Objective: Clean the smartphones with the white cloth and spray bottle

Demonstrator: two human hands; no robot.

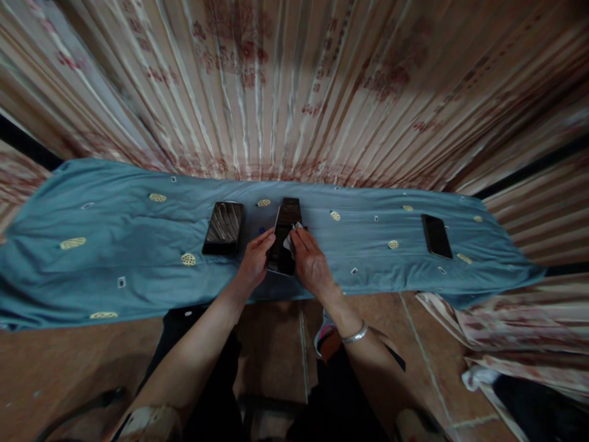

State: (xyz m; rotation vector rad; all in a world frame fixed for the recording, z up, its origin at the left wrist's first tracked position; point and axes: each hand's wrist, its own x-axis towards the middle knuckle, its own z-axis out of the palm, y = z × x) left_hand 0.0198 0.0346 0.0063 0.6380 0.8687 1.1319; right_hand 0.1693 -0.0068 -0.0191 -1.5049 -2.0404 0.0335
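Note:
My left hand (pixel 256 256) grips a dark smartphone (pixel 278 256) by its left edge, the glossy screen facing up. Pinched under the fingers of my right hand (pixel 313 261) is a small white cloth or tissue (pixel 288 242), pressed against the right part of that screen. Just beyond the phone lies another dark, flat object (pixel 291 209), partly covered by it; its kind is unclear. A small blue item (pixel 262 231) peeks out beside my left fingertips, mostly hidden.
A blue patterned cloth (pixel 151 227) covers the long table. Left of my hands lies a dark, glossy tablet-like device (pixel 224 227); far to the right lies a dark phone (pixel 436 236). Pleated curtains (pixel 285 92) hang behind the table. Tiled floor (pixel 271 344) shows in front.

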